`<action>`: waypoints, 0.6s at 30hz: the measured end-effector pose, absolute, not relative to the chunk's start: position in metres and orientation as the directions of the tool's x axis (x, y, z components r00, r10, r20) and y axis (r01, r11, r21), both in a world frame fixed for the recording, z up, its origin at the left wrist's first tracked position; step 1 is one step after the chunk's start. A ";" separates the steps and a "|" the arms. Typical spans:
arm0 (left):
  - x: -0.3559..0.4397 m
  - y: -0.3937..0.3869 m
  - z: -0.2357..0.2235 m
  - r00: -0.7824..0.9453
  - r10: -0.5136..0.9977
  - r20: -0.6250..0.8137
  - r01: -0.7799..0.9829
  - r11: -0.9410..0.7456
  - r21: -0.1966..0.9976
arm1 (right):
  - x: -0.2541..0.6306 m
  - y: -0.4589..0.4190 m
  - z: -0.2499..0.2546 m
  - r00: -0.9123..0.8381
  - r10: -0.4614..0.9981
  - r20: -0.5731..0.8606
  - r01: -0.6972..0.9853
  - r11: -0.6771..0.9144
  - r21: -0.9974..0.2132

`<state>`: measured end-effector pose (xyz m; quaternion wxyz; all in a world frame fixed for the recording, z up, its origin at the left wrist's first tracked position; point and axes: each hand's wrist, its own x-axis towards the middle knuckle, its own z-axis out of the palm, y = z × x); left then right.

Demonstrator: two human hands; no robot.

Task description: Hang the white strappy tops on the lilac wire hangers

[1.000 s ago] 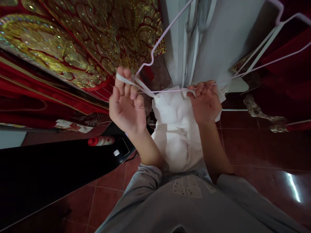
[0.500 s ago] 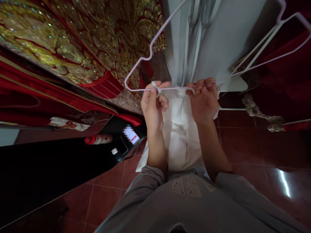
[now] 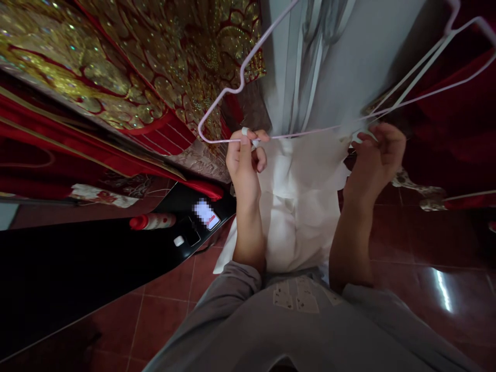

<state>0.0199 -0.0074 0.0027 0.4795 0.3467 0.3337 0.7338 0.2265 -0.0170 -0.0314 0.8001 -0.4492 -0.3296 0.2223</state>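
Observation:
A pale pink clothes hanger [image 3: 240, 85] stretches across the upper view, its lower bar running behind and between my hands. My left hand [image 3: 246, 155] is closed on the bar near its left corner, thumb against index finger. A narrow white strip [image 3: 245, 132] lies across those fingers; whether it is a loop or a wrap I cannot tell. White cloth [image 3: 287, 206], apparently a garment, hangs below the bar in front of my body. My right hand [image 3: 377, 152], slightly blurred, has its fingers curled at the cloth's upper right edge. Thin white straps [image 3: 418, 72] cross the hanger's right part.
Red and gold sequinned garments [image 3: 127, 67] hang at the left, dark red ones [image 3: 457, 119] at the right. On a black table [image 3: 96, 258] lie a lit phone [image 3: 211, 219], a red-capped bottle [image 3: 153, 221] and a small white case [image 3: 179, 241]. Red tiles [image 3: 166, 310] cover the floor.
My right hand has moved right, off the middle of the hanger bar, and the white cloth's upper edge shows wider. My left hand has stayed on the bar.

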 end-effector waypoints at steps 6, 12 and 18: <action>0.021 -0.010 0.001 -0.298 0.935 0.191 -0.443 -0.313 0.840 | 0.230 -0.003 -0.027 0.575 0.684 0.449 0.057 0.514 -0.856; 0.021 -0.009 -0.005 -0.291 0.919 0.267 -0.446 -0.377 0.812 | 0.234 -0.007 -0.023 0.590 0.577 0.564 0.226 0.553 -0.802; 0.024 -0.007 -0.005 -0.312 0.915 0.254 -0.452 -0.378 0.808 | 0.224 -0.020 0.013 0.637 0.560 0.530 0.234 0.514 -0.825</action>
